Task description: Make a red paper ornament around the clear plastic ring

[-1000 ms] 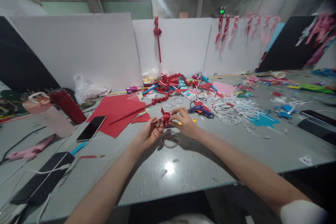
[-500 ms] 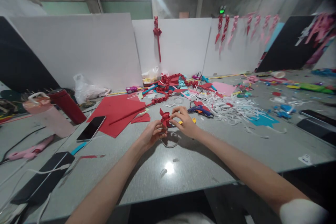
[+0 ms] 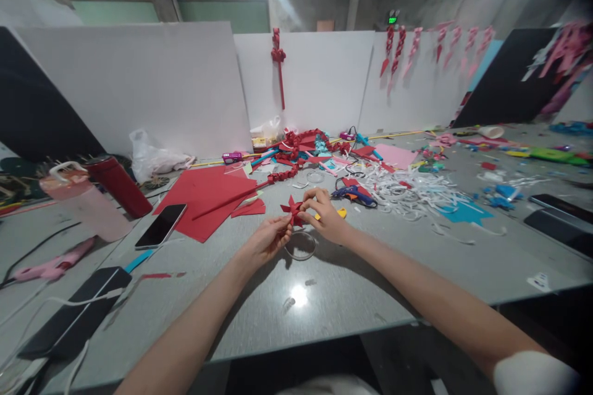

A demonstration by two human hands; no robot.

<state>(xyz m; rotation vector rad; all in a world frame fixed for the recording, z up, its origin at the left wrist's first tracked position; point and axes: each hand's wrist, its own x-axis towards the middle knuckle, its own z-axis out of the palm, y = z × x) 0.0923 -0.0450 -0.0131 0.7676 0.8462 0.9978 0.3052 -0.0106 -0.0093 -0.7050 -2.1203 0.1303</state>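
Observation:
A red folded-paper flower point(image 3: 293, 207) with pointed petals is held up between my two hands, above the table. My left hand point(image 3: 272, 238) pinches its lower left side. On its right, my right hand point(image 3: 322, 212) has thumb and fingertips closed on a petal. Just beneath the hands, a clear ring point(image 3: 301, 246) like a roll of tape lies on the tabletop. Beside my right hand are a yellow-handled tool point(image 3: 340, 213), partly hidden, and a blue glue gun point(image 3: 354, 193).
Red paper sheets point(image 3: 204, 197) and a phone point(image 3: 161, 226) lie to the left, near a pink bottle point(image 3: 86, 200), a red bottle point(image 3: 119, 185) and a black power strip point(image 3: 74, 315). White paper strips point(image 3: 407, 191) are heaped on the right. White panels point(image 3: 306, 86) stand behind.
The red paper flower has turned, so its pointed petals now spread more toward me. My left fingers have shifted into a tighter pinch; my right hand has barely moved.

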